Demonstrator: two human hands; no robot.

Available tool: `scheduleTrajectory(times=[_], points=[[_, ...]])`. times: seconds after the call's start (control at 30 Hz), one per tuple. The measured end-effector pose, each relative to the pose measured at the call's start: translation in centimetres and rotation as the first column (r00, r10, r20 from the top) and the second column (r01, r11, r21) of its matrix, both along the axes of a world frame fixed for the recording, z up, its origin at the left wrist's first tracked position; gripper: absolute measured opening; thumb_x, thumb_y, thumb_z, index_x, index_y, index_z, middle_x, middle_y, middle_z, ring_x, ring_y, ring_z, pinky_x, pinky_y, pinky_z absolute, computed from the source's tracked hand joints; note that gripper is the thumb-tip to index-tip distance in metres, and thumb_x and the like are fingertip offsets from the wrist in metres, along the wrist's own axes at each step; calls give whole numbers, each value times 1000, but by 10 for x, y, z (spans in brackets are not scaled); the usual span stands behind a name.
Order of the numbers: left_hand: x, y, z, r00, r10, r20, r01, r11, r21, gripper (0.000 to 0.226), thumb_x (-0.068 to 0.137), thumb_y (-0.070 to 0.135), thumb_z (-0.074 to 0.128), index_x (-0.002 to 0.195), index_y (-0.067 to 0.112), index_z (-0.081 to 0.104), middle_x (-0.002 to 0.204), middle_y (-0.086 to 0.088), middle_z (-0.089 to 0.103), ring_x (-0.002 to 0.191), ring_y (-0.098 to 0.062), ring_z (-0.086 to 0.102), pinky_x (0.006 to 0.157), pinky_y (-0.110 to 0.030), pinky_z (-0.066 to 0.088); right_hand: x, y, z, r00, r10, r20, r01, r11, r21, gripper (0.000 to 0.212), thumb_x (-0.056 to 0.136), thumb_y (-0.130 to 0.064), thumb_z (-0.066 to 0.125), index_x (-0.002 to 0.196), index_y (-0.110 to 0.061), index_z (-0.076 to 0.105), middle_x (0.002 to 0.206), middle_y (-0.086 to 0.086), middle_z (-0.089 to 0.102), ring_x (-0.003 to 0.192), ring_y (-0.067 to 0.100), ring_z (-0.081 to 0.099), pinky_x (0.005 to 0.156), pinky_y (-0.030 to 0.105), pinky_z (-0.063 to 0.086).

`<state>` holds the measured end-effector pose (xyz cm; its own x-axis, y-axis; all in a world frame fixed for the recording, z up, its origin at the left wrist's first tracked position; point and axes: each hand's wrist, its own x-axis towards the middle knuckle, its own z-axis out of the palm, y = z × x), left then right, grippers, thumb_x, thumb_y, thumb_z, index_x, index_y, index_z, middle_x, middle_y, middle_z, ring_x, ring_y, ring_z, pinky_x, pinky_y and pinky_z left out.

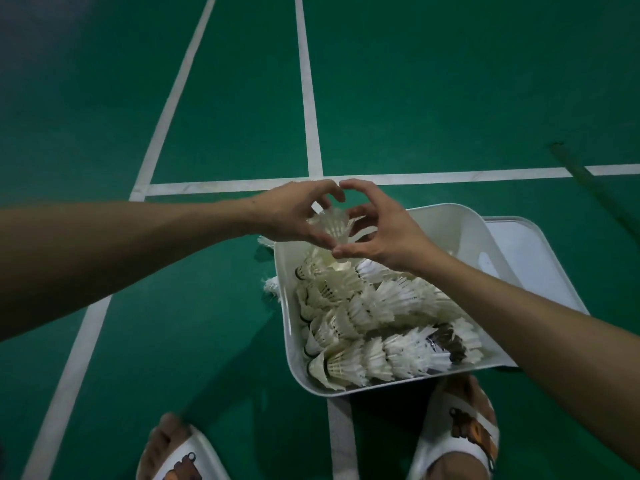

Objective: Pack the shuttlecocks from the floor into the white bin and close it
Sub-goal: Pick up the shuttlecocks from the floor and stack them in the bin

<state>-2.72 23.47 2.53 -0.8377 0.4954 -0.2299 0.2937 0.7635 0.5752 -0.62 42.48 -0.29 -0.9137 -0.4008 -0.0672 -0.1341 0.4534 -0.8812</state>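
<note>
My left hand [294, 213] and right hand [381, 230] each curl their grip round a shuttlecock [332, 225], perhaps a nested few, above the white bin [287, 306], ready to drop in. Loose shuttlecocks [272, 285] lie on the floor [104, 98] just beside it.

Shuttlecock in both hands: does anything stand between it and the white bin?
Nothing visible does. The left hand and right hand hold the shuttlecock over the corner of the open white bin; its lid lies aside.
</note>
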Motion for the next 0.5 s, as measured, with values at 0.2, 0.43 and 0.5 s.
scheduleTrajectory(times=[0.2, 0.43, 0.5], points=[[15, -3, -10, 983, 145, 115, -165, 969, 183, 75, 55, 52, 76, 119, 25, 47, 115, 1, 60, 104, -15, 63, 94, -40, 52, -1, 2, -1, 999, 30, -19, -28, 996, 80, 95, 62, -19, 88, 138, -39, 35, 101, -7, 55, 80, 11, 66, 76, 25, 57], [12, -1, -11, 996, 62, 64, -66, 996, 52, 64, 70, 35, 80, 123, 15, 51, 121, -2, 56, 101, -11, 63, 88, -31, 55, -4, 19, -8, 994, 45, -95, -17, 959, 282, 85, 67, -18, 83, 137, -38, 39, 105, -2, 51, 78, 13, 59, 74, 31, 54], [8, -3, -14, 998, -56, -42, 50, 989, -141, 47, 79, 26, 76, 119, 11, 57, 119, -3, 56, 96, -11, 63, 85, -29, 55, -7, 27, -14, 992, 20, -124, 24, 937, 349, 74, 69, -20, 80, 133, -35, 47, 109, -2, 49, 86, 13, 52, 78, 28, 44]])
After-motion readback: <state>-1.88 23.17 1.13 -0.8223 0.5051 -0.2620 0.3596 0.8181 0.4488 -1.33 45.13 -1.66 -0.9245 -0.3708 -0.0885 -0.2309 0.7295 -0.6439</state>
